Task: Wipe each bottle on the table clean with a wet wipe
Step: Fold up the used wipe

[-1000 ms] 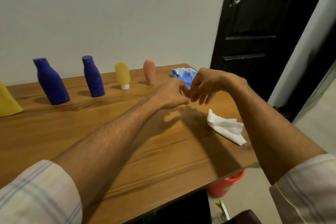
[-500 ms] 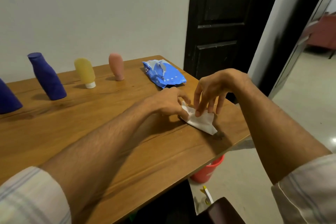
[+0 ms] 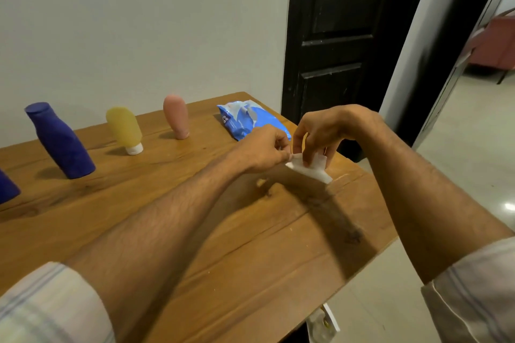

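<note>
Over the right edge of the desk [image 3: 223,231], just in front of the blue wipe pack [image 3: 248,120]: wet wipe [image 3: 309,168] raised off the wood, no longer lying flat as half a second ago, pinched at one corner by the left hand [image 3: 262,150] and gripped from above by the curled right hand [image 3: 326,131]. Probably being opened out, so no wiping yet. Blue bottle [image 3: 60,142], yellow bottle [image 3: 125,128] and pink bottle [image 3: 175,115] standing untouched along the far edge, well apart from both hands.

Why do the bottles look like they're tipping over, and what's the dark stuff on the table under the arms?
Head view: the wide lens bends things near its edges, so the blue bottle and yellow bottle seem to lean; the dark patch on the table is shadow from the arms; the floor at right shows a small glare spot.
</note>
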